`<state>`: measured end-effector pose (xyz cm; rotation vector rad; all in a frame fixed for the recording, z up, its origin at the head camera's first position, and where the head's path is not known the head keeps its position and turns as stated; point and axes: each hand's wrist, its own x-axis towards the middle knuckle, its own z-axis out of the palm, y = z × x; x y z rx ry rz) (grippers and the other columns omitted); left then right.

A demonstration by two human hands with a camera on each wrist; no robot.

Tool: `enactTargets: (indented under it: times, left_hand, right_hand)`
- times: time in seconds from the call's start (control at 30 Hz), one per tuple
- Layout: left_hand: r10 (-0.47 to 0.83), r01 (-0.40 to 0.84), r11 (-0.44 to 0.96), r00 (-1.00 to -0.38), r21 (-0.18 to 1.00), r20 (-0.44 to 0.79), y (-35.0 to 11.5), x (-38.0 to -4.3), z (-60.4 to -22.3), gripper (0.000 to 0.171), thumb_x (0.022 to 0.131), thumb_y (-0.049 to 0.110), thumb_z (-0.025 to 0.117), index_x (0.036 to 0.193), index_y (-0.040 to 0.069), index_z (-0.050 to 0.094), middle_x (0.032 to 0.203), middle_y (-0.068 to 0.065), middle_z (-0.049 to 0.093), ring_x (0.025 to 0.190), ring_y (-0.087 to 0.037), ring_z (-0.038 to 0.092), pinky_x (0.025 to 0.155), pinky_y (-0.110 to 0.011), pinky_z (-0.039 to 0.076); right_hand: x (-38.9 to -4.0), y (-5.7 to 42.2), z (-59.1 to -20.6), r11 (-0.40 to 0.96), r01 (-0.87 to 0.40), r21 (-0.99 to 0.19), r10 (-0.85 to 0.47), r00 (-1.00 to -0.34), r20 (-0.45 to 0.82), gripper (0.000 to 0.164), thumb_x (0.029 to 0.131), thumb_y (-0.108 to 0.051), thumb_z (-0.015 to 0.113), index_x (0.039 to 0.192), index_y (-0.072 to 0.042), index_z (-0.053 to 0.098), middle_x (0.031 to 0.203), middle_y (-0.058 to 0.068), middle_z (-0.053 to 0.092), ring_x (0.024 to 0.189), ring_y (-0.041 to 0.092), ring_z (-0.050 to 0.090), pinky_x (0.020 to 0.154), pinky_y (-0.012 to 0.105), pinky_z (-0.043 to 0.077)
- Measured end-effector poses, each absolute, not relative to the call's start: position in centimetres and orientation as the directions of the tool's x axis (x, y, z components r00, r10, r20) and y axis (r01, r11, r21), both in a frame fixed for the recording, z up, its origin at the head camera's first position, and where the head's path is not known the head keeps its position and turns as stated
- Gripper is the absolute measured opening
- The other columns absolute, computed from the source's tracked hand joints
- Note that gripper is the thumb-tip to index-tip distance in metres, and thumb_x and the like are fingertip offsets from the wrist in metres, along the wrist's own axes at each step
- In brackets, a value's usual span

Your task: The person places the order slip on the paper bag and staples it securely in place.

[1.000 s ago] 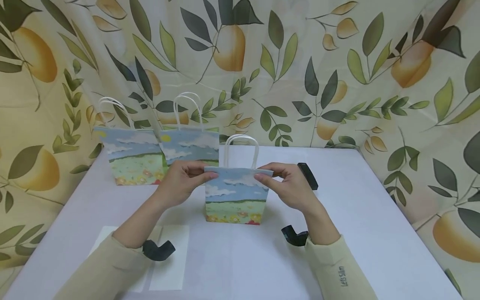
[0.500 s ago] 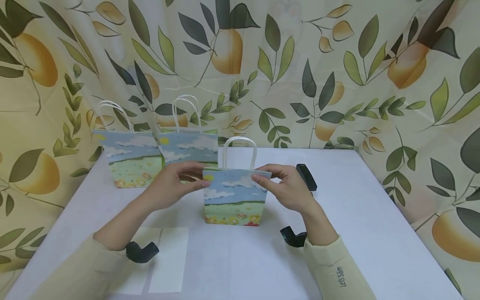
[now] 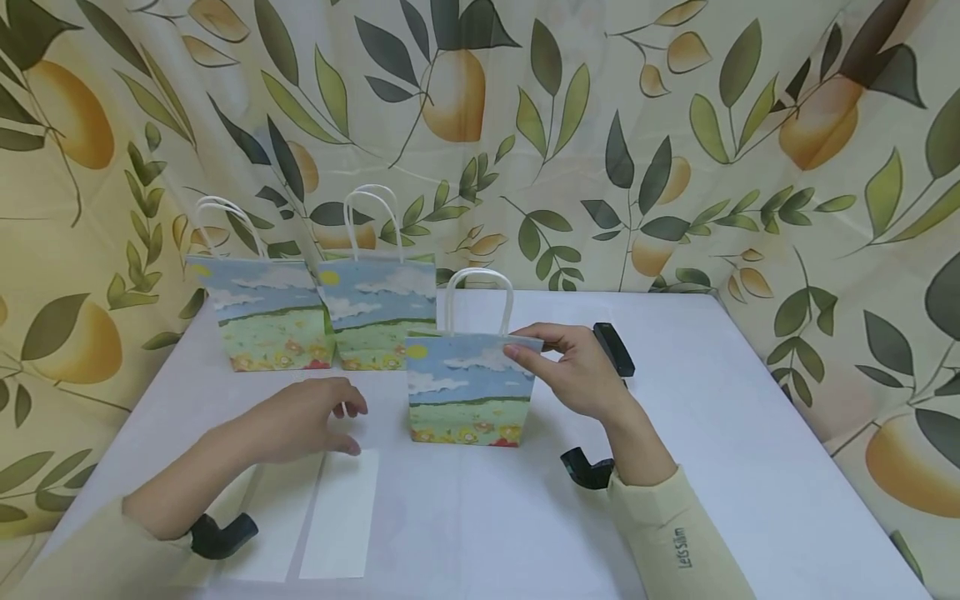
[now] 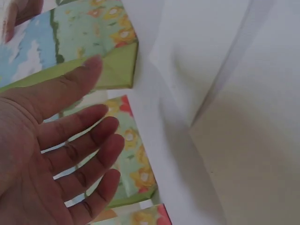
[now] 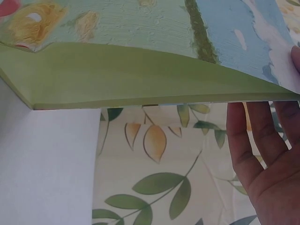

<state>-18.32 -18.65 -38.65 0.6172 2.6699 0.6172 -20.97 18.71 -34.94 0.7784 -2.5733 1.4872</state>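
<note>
A small paper gift bag (image 3: 468, 392) with a sky-and-meadow print and white handles stands upright on the table. My right hand (image 3: 577, 367) pinches its top right edge, thumb on the front and fingers behind. In the right wrist view the bag's green side panel (image 5: 131, 77) shows beside the fingers. My left hand (image 3: 303, 421) is off the bag, over the far ends of flat white card strips (image 3: 341, 517). Its fingers are spread with nothing between them in the left wrist view, where the hand (image 4: 61, 145) overlaps the printed bags.
Two matching gift bags, one at the far left (image 3: 270, 317) and one beside it (image 3: 382, 308), stand toward the back of the white table (image 3: 675, 400). Behind my right hand lies a black object (image 3: 615, 348). A fruit-print cloth (image 3: 480, 192) hangs behind the table.
My left hand has let go of the bag's top left edge and moved left and nearer, over the white strips. My right hand keeps its pinch; the bag stays in place.
</note>
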Motion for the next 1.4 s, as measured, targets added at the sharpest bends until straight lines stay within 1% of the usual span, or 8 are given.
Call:
enactTargets:
  times: [0.13, 0.27, 0.47, 0.67, 0.8, 0.97, 1.23, 1.4]
  left_hand:
    - [0.460, 0.337, 0.848, -0.852, 0.410, -0.250, -18.8, -17.5, -39.3, 0.044, 0.078, 0.038, 0.091, 0.113, 0.020, 0.071, 0.106, 0.009, 0.067, 0.100, -0.014, 0.063, 0.088, -0.040, 0.053]
    - [0.473, 0.366, 0.852, -0.845, 0.374, -0.252, -19.0, -17.0, -40.1, 0.041, 0.076, 0.036, 0.092, 0.108, 0.021, 0.071, 0.100, 0.011, 0.064, 0.094, -0.011, 0.061, 0.086, -0.039, 0.052]
    - [0.462, 0.356, 0.862, -0.845, 0.361, -0.269, -19.2, -16.5, -41.1, 0.042, 0.071, 0.035, 0.095, 0.102, 0.022, 0.069, 0.096, 0.012, 0.060, 0.087, -0.010, 0.055, 0.082, -0.038, 0.051]
    - [0.450, 0.346, 0.866, -0.854, 0.361, -0.260, -19.2, -16.3, -41.9, 0.041, 0.070, 0.032, 0.096, 0.099, 0.023, 0.068, 0.092, 0.011, 0.055, 0.081, -0.010, 0.050, 0.077, -0.036, 0.047]
    - [0.448, 0.347, 0.866, -0.857, 0.359, -0.254, -19.2, -16.2, -41.9, 0.039, 0.071, 0.032, 0.095, 0.097, 0.022, 0.067, 0.089, 0.010, 0.053, 0.080, -0.010, 0.049, 0.074, -0.035, 0.045]
    - [0.449, 0.352, 0.867, -0.859, 0.354, -0.246, -19.2, -16.0, -42.0, 0.038, 0.073, 0.031, 0.094, 0.096, 0.023, 0.066, 0.090, 0.011, 0.053, 0.082, -0.010, 0.049, 0.076, -0.034, 0.046]
    - [0.444, 0.349, 0.865, -0.867, 0.360, -0.226, -19.3, -15.5, -42.1, 0.032, 0.076, 0.029, 0.092, 0.090, 0.026, 0.064, 0.090, 0.013, 0.054, 0.085, -0.008, 0.049, 0.078, -0.035, 0.047]
    - [0.428, 0.312, 0.862, -0.871, 0.400, -0.242, -19.2, -15.5, -42.4, 0.032, 0.076, 0.026, 0.092, 0.089, 0.026, 0.063, 0.086, 0.012, 0.057, 0.083, -0.010, 0.050, 0.076, -0.035, 0.046]
  right_hand:
    - [-21.0, 18.7, -34.9, 0.408, -0.456, -0.791, -0.389, -0.871, 0.301, 0.013, 0.098, -0.016, 0.073, 0.108, -0.012, 0.080, 0.102, 0.002, 0.079, 0.095, 0.012, 0.065, 0.087, 0.034, 0.051]
    - [-20.9, 18.7, -34.9, 0.409, -0.456, -0.790, -0.387, -0.871, 0.302, 0.013, 0.098, -0.016, 0.073, 0.108, -0.012, 0.080, 0.102, 0.002, 0.079, 0.095, 0.012, 0.065, 0.087, 0.034, 0.051]
    - [-21.0, 18.7, -34.9, 0.404, -0.459, -0.791, -0.391, -0.869, 0.304, 0.013, 0.098, -0.016, 0.073, 0.108, -0.013, 0.080, 0.103, 0.001, 0.079, 0.095, 0.013, 0.065, 0.088, 0.034, 0.050]
    - [-20.9, 18.8, -35.0, 0.403, -0.463, -0.790, -0.399, -0.865, 0.303, 0.013, 0.098, -0.017, 0.072, 0.109, -0.014, 0.080, 0.102, 0.001, 0.079, 0.094, 0.013, 0.065, 0.088, 0.037, 0.051]
    - [-20.8, 18.8, -34.9, 0.405, -0.469, -0.785, -0.402, -0.862, 0.308, 0.013, 0.098, -0.016, 0.072, 0.109, -0.013, 0.080, 0.101, 0.000, 0.079, 0.094, 0.013, 0.065, 0.087, 0.037, 0.051]
    - [-20.8, 18.8, -34.8, 0.409, -0.467, -0.784, -0.400, -0.864, 0.306, 0.013, 0.098, -0.016, 0.072, 0.108, -0.013, 0.080, 0.101, 0.001, 0.079, 0.094, 0.014, 0.065, 0.085, 0.036, 0.051]
    - [-20.7, 18.8, -34.7, 0.416, -0.459, -0.785, -0.396, -0.869, 0.298, 0.013, 0.098, -0.019, 0.072, 0.108, -0.015, 0.080, 0.102, 0.000, 0.079, 0.095, 0.016, 0.064, 0.083, 0.036, 0.052]
    - [-20.7, 18.8, -34.9, 0.413, -0.463, -0.784, -0.396, -0.866, 0.304, 0.013, 0.098, -0.018, 0.072, 0.108, -0.015, 0.080, 0.102, -0.001, 0.079, 0.095, 0.015, 0.065, 0.085, 0.037, 0.051]
